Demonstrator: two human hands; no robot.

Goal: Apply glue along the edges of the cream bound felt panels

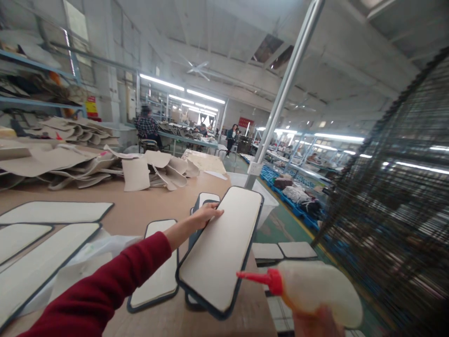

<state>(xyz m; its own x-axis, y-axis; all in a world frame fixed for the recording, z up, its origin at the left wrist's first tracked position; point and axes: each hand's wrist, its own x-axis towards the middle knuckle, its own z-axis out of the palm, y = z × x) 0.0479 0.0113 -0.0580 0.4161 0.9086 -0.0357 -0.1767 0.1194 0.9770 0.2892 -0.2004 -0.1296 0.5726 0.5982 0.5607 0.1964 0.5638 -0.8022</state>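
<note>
While the left hand point(206, 214) grips the panel point(224, 248) by its left edge, most of the panel extends right and near of it, over the table point(129, 210). Right hand point(317, 323), blurred, holds the bottle point(324, 285), nozzle point(259, 277) pointing left, toward the panel.

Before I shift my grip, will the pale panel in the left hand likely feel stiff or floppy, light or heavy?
The pale panel looks fairly stiff: it shows no sag with the left hand gripping one long edge. It is probably light for its size, since it looks thin.
</note>
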